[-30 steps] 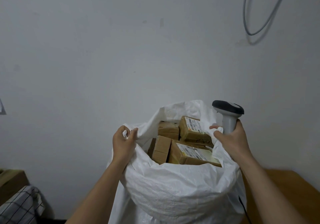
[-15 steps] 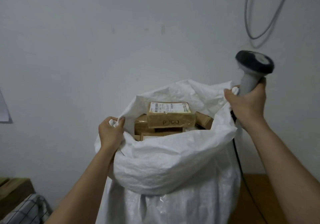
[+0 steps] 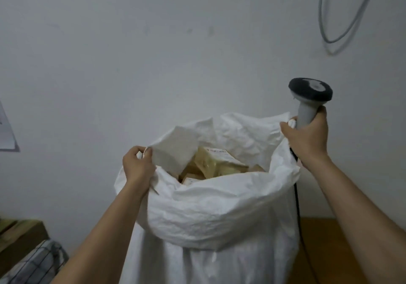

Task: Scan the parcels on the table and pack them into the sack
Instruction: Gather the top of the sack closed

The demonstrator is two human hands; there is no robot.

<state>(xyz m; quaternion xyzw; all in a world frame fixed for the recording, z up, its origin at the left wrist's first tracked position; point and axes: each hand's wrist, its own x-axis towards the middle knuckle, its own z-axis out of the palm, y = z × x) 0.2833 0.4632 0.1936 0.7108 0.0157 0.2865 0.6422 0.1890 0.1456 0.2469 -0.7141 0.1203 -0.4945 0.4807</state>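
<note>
Both hands grip the crumpled white sack [image 3: 211, 213] rim; right hand [image 3: 307, 136] also holds the scanner [image 3: 307, 99].

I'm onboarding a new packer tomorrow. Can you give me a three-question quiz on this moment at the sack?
1. True or false: both hands grip the rim of the white sack.
2. What else does the right hand hold? A) barcode scanner B) tape roll C) marker
3. What fills the sack?

Key:
1. True; the left hand pinches the near-left rim.
2. A, the barcode scanner.
3. Brown cardboard parcels.
</note>
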